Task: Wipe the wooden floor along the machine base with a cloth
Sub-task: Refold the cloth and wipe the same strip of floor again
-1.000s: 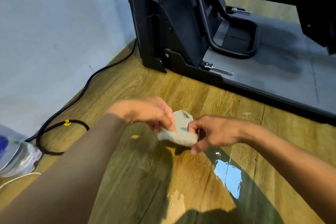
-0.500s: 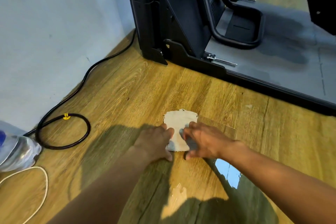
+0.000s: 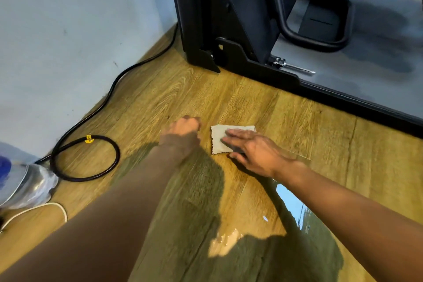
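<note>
A small pale grey cloth (image 3: 220, 138) lies flat on the wooden floor (image 3: 263, 107), folded into a rectangle. My right hand (image 3: 254, 151) rests flat on its right half, fingers stretched out and pressing it down. My left hand (image 3: 183, 133) is curled into a loose fist on the floor just left of the cloth, a short gap away, holding nothing. The black machine base (image 3: 270, 71) runs diagonally across the floor behind the cloth, from the upright post down to the right edge.
A black cable (image 3: 96, 139) with a yellow tag loops on the floor at left and runs along the pale wall (image 3: 68, 30). A clear plastic bottle (image 3: 23, 181) and a white cord (image 3: 45, 207) lie at far left. A metal pin (image 3: 295, 66) sticks out at the base.
The cloth went from held in the air between both hands to flat on the floor. My left hand has let go and shifted left; my right hand now presses it alone.
</note>
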A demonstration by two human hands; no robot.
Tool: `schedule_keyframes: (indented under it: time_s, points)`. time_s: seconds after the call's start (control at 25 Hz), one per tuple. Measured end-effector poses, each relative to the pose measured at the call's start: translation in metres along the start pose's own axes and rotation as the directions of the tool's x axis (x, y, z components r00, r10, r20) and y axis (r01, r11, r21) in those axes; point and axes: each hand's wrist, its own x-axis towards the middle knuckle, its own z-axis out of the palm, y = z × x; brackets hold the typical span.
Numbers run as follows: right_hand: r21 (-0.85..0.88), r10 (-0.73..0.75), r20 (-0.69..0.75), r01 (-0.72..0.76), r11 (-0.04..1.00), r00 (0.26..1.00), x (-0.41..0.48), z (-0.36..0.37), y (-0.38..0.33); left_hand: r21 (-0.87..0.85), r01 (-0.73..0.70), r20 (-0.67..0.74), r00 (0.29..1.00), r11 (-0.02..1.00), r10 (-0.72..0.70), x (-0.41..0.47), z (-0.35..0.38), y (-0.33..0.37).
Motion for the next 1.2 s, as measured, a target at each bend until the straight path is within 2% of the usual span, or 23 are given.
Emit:
schedule_keyframes:
  time_s: [0.08, 0.24, 0.32, 0.4, 0.48, 0.52, 0.6, 0.64, 0.68, 0.72, 0.8, 0.84, 0.88, 0.92, 1.0, 1.04, 1.08, 1.12, 1.16, 1.2]
  points:
    - [-0.078, -0.037, 0.011, 0.037, 0.996, 0.999, 0.005, 0.018, 0.004, 0.011, 0.051, 0.024, 0.998, 0.999, -0.051, 0.003, 0.0, -0.035]
    - [-0.04, -0.068, -0.052, 0.066, 0.997, 0.996, 0.036, 0.022, 0.009, 0.105, 0.149, 0.119, 0.98, 0.983, -0.161, 0.022, -0.01, -0.099]
    - [-0.026, -0.073, -0.059, 0.071, 0.997, 0.996, 0.073, 0.015, 0.01, 0.201, 0.112, 0.203, 0.967, 0.973, -0.153, 0.027, -0.003, -0.121]
    - [0.0, -0.035, -0.047, 0.035, 0.999, 0.998, 0.12, 0.006, 0.017, 0.265, 0.054, 0.22, 0.969, 0.963, -0.115, 0.025, 0.01, -0.13]
    - [0.041, 0.098, -0.041, -0.097, 0.994, 0.994, 0.165, -0.004, 0.026, 0.296, 0.037, 0.202, 0.974, 0.955, -0.1, 0.025, 0.016, -0.131]
    - [0.087, 0.23, -0.09, -0.223, 0.971, 0.969, 0.183, -0.006, 0.029, 0.306, 0.033, 0.196, 0.976, 0.951, -0.096, 0.025, 0.016, -0.13]
    - [0.151, 0.478, -0.215, -0.454, 0.878, 0.852, 0.206, -0.003, 0.019, 0.313, 0.012, 0.197, 0.977, 0.95, -0.077, 0.027, 0.012, -0.131]
    - [0.147, 0.505, -0.258, -0.484, 0.863, 0.823, 0.211, 0.005, 0.005, 0.31, 0.001, 0.205, 0.976, 0.951, -0.068, 0.027, 0.011, -0.132]
    - [0.137, 0.454, -0.286, -0.433, 0.891, 0.844, 0.213, 0.015, -0.012, 0.31, -0.009, 0.211, 0.976, 0.951, -0.06, 0.027, 0.011, -0.132]
    - [0.114, 0.333, -0.29, -0.313, 0.943, 0.897, 0.209, 0.025, -0.027, 0.319, -0.019, 0.212, 0.976, 0.947, -0.052, 0.026, 0.012, -0.133]
    - [0.08, 0.049, -0.192, -0.034, 0.996, 0.98, 0.196, 0.037, -0.034, 0.346, -0.031, 0.211, 0.976, 0.938, -0.046, 0.023, 0.013, -0.134]
    - [0.066, -0.03, -0.145, 0.04, 0.997, 0.989, 0.197, 0.035, -0.022, 0.355, -0.032, 0.21, 0.977, 0.934, -0.047, 0.023, 0.013, -0.134]
    - [0.07, -0.031, -0.136, 0.04, 0.997, 0.99, 0.203, 0.028, -0.009, 0.356, -0.03, 0.216, 0.975, 0.934, -0.051, 0.023, 0.012, -0.133]
    - [0.087, 0.047, -0.159, -0.034, 0.996, 0.986, 0.211, 0.022, 0.003, 0.345, -0.026, 0.229, 0.972, 0.938, -0.057, 0.022, 0.011, -0.132]
    - [0.176, 0.288, -0.192, -0.256, 0.951, 0.938, 0.22, 0.008, 0.012, 0.321, -0.019, 0.253, 0.965, 0.947, -0.067, 0.024, 0.005, -0.129]
    - [0.204, 0.327, -0.188, -0.289, 0.935, 0.926, 0.216, 0.008, -0.001, 0.315, -0.019, 0.263, 0.962, 0.949, -0.068, 0.024, 0.001, -0.129]
    - [0.202, 0.305, -0.173, -0.269, 0.942, 0.936, 0.204, 0.012, -0.019, 0.311, -0.028, 0.272, 0.96, 0.95, -0.061, 0.023, -0.003, -0.13]
    - [0.183, 0.201, -0.165, -0.17, 0.968, 0.966, 0.185, 0.024, -0.041, 0.315, -0.047, 0.278, 0.96, 0.948, -0.045, 0.022, -0.005, -0.132]
    - [0.13, 0.017, -0.145, 0.002, 0.992, 0.989, 0.159, 0.038, -0.061, 0.329, -0.07, 0.282, 0.959, 0.942, -0.027, 0.021, -0.008, -0.135]
    - [0.101, -0.184, -0.059, 0.189, 0.977, 0.981, 0.134, 0.043, -0.074, 0.35, -0.088, 0.281, 0.959, 0.933, -0.015, 0.02, -0.009, -0.14]
